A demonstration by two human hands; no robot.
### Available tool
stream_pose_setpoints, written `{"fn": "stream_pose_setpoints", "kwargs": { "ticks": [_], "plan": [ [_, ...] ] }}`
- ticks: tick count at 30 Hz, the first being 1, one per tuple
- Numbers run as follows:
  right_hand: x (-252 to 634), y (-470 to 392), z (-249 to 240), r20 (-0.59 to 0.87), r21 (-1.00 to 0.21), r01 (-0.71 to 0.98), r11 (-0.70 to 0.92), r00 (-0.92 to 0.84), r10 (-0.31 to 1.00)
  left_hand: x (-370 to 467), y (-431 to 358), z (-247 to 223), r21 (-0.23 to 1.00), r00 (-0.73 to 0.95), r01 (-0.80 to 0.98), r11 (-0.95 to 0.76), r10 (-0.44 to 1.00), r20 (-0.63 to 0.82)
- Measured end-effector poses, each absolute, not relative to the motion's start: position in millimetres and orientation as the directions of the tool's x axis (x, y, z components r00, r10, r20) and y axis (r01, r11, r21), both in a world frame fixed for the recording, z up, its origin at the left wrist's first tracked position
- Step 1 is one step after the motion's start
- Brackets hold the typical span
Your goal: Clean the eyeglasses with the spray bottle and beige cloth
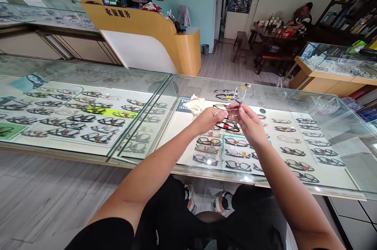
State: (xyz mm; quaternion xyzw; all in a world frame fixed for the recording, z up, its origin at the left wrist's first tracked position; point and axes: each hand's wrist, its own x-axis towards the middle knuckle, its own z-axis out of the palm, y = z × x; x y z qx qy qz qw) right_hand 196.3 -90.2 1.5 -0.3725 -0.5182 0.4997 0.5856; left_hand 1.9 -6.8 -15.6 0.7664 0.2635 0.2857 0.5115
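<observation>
A pair of eyeglasses [240, 93] with thin frames is raised over the glass display counter, one clear lens upright with a small yellow mark near its top. My right hand [250, 122] pinches its lower part between thumb and fingers. My left hand [212, 118] is closed at the near side of the same pair, its fingertips meeting those of the right; the exact grip is partly hidden. Left of the hands, a crumpled cream cloth [194, 104] lies on the counter. More eyeglasses [227, 95] rest just behind the hands.
Below the glass are rows of eyeglasses [238, 165]. A second glass case [88, 73] adjoins on the left. Behind the counter stand a wooden cashier desk [188, 52], a bin [205, 49] and a bench [242, 44]. A person [303, 18] sits at a far table.
</observation>
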Motion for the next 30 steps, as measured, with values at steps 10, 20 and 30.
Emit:
{"fn": "stream_pose_setpoints", "kwargs": {
  "ticks": [10, 20, 30],
  "plan": [
    [200.9, -88.9, 0.7, 0.211, -0.960, -0.187, 0.210, 0.014, 0.977, -31.8, 29.9, 7.7, 0.957, 0.238, -0.044, -0.287, 0.927, 0.289],
    [205.8, -83.4, -4.1, 0.212, -0.963, -0.166, 0.212, 0.016, 0.977, -85.1, 122.1, -52.3, 0.977, -0.450, 0.135, -0.165, 0.869, 0.209],
    [207.7, -80.9, -5.9, 0.205, -0.963, -0.171, 0.209, 0.039, 0.978, -98.5, 136.4, -80.8, 0.952, -0.465, 0.306, -0.029, 0.867, 0.176]
  ]
}}
